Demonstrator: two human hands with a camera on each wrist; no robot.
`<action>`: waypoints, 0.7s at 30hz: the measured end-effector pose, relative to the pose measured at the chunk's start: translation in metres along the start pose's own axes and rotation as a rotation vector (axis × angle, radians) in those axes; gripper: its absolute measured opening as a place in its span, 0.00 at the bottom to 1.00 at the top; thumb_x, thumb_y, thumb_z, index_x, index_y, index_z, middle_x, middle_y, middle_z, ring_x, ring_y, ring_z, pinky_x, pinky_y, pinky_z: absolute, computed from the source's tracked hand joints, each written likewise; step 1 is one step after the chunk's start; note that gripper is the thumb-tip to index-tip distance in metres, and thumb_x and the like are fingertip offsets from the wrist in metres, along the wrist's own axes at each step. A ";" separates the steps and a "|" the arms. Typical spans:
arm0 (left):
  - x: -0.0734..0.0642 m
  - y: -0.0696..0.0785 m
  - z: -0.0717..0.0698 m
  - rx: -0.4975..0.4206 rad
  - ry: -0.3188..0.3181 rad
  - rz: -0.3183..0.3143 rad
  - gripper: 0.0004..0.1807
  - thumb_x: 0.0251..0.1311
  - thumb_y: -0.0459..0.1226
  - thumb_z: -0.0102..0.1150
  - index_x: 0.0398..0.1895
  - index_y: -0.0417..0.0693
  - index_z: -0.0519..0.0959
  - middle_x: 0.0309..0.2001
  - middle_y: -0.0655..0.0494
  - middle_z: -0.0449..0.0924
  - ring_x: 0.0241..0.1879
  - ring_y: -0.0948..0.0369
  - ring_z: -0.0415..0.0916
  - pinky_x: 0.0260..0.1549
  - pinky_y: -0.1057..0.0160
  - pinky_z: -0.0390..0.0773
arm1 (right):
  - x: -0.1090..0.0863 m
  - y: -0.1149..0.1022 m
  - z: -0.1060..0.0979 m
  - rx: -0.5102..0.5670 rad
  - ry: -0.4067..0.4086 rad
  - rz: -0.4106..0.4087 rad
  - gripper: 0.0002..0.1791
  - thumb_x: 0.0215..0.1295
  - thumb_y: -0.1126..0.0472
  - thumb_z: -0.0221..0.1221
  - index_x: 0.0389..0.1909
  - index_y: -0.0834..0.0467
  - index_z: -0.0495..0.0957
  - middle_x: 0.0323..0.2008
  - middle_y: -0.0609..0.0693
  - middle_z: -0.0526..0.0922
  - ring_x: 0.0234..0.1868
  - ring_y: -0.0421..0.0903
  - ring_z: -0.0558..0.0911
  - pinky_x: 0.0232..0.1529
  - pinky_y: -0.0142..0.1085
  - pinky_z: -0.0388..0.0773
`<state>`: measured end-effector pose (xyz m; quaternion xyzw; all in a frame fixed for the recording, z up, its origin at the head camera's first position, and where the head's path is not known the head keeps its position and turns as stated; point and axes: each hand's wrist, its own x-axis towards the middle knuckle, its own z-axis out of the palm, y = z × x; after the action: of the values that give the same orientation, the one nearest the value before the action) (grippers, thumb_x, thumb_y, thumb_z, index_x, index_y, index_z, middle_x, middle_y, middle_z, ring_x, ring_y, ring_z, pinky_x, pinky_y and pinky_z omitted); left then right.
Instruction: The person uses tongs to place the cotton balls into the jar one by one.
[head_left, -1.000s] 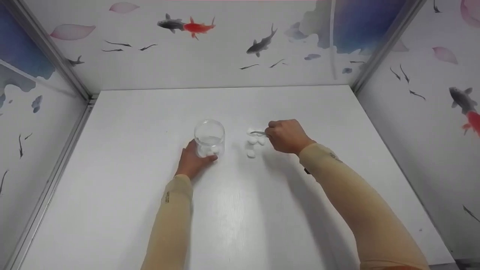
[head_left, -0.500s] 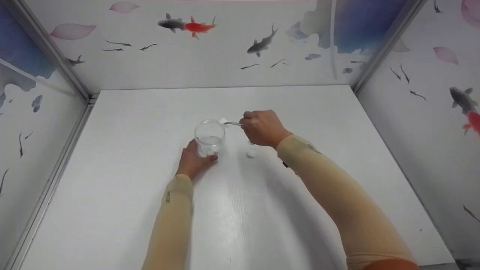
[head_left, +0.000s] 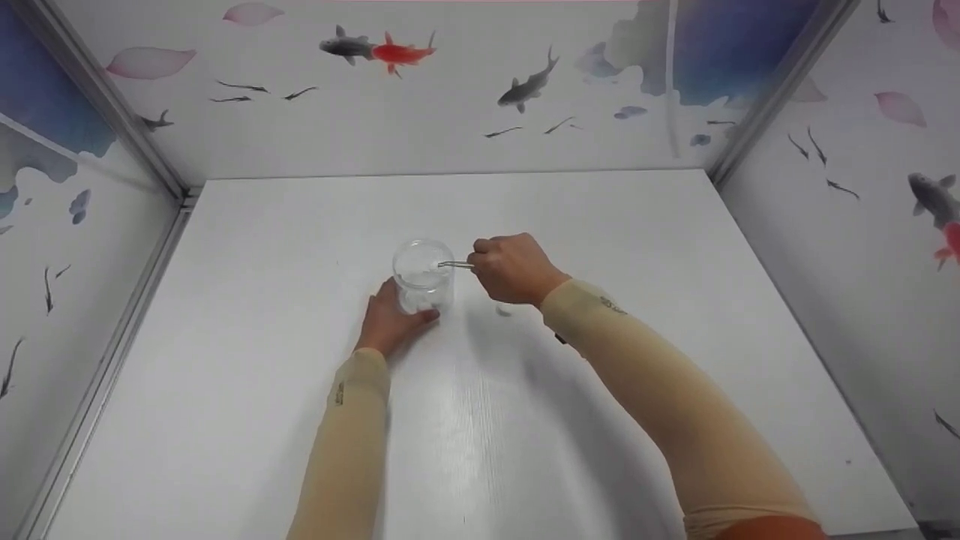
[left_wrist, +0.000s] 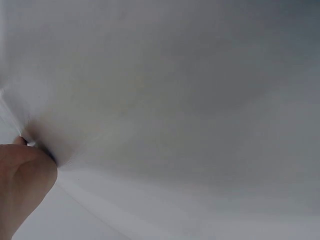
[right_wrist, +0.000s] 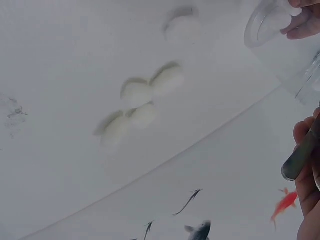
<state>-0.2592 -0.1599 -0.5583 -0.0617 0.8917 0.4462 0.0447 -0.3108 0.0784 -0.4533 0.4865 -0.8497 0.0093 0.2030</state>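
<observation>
Downward head view, closer right-wrist view, jar point(head_left: 422, 287) in both

Can see, behind the white surface point(head_left: 270, 240), a wall point(head_left: 300, 142) with a red fish point(head_left: 401, 53), pink petals point(head_left: 152, 63) and a blue patch point(head_left: 739, 45), between metal posts point(head_left: 780, 88).

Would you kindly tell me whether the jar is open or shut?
Open: the head view shows no lid on the jar, and the tip of the tool appears within its mouth.

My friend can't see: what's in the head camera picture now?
A left hand grips a clear jar on a white table while the right hand holds a thin metal tool, its tip at the jar's mouth. White lumps sit inside; fish pictures decorate walls.
</observation>
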 end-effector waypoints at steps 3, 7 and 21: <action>0.000 0.000 0.000 -0.009 -0.002 0.010 0.56 0.51 0.53 0.76 0.78 0.49 0.54 0.74 0.50 0.60 0.74 0.53 0.52 0.76 0.54 0.37 | -0.002 0.000 0.000 -0.010 -0.004 -0.005 0.05 0.63 0.64 0.63 0.32 0.57 0.87 0.26 0.48 0.81 0.23 0.45 0.81 0.19 0.39 0.81; 0.001 -0.001 0.001 0.002 -0.006 0.016 0.56 0.51 0.53 0.76 0.78 0.50 0.54 0.74 0.50 0.60 0.75 0.53 0.51 0.76 0.54 0.35 | -0.007 0.004 -0.003 -0.026 -0.008 -0.004 0.05 0.65 0.63 0.62 0.34 0.58 0.87 0.27 0.49 0.81 0.24 0.46 0.81 0.20 0.39 0.82; -0.002 -0.001 0.000 -0.026 -0.020 0.005 0.58 0.51 0.54 0.75 0.79 0.49 0.51 0.75 0.49 0.57 0.76 0.52 0.48 0.76 0.55 0.35 | -0.076 0.052 -0.007 0.043 -0.032 0.112 0.05 0.66 0.65 0.62 0.38 0.61 0.86 0.29 0.52 0.82 0.25 0.48 0.82 0.23 0.41 0.84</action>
<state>-0.2571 -0.1609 -0.5588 -0.0558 0.8855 0.4583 0.0517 -0.3176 0.1698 -0.4639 0.4427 -0.8782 0.0312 0.1783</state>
